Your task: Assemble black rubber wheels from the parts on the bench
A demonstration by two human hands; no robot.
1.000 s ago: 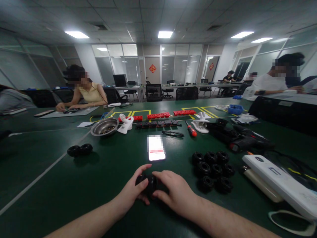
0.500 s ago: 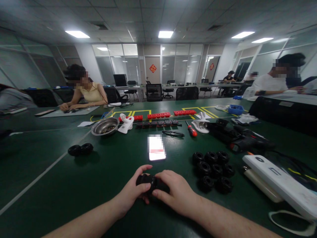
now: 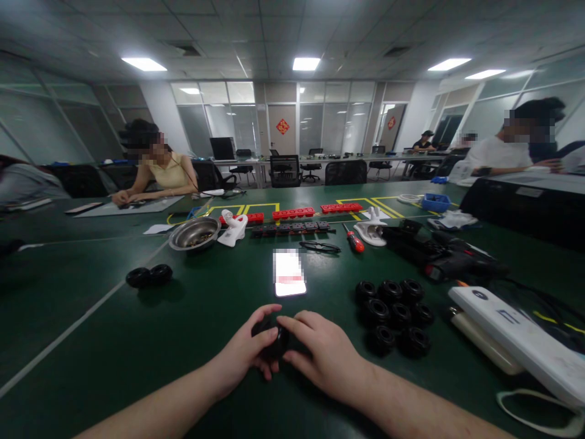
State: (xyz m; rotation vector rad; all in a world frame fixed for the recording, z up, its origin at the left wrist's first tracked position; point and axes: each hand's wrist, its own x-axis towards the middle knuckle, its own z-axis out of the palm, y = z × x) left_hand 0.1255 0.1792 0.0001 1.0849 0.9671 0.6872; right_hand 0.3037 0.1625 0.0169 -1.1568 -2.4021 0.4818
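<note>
Both my hands meet low in the middle of the green table (image 3: 137,341). My left hand (image 3: 244,353) and my right hand (image 3: 320,353) are closed around a small black round part (image 3: 270,339), which looks like a pair of wheels pressed together; my fingers hide most of it. Just beyond it lies a lit phone (image 3: 289,275). To the right sits a cluster of several black wheels (image 3: 395,314). A joined pair of black wheels (image 3: 148,275) lies to the left.
A metal bowl (image 3: 194,233), a white holder (image 3: 234,228), red and black part strips (image 3: 292,221), glasses (image 3: 320,247), a red-handled screwdriver (image 3: 353,239) and a black power drill (image 3: 441,256) stand farther back. A white case (image 3: 516,338) lies at right. Other people sit at neighbouring tables.
My hands have drawn slightly closer together over the black part, so less of it shows. Nothing else on the table has moved.
</note>
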